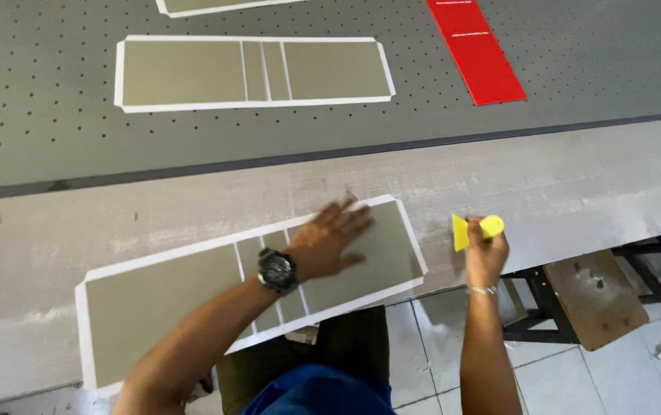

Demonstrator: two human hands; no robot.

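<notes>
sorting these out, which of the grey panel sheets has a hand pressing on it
The nearest grey sheet, at the bench's front edge: the left hand lies flat on it. The other full sheet lies untouched on the perforated table.

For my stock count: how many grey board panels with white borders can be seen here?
3. One near panel lies under the left hand; one full panel behind; one cut-off panel at the top edge. More may lie outside view.

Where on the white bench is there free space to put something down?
Bare bench lies behind the grey board panel and right of the right hand holding the yellow scraper. The front edge under the left hand is taken.
</notes>
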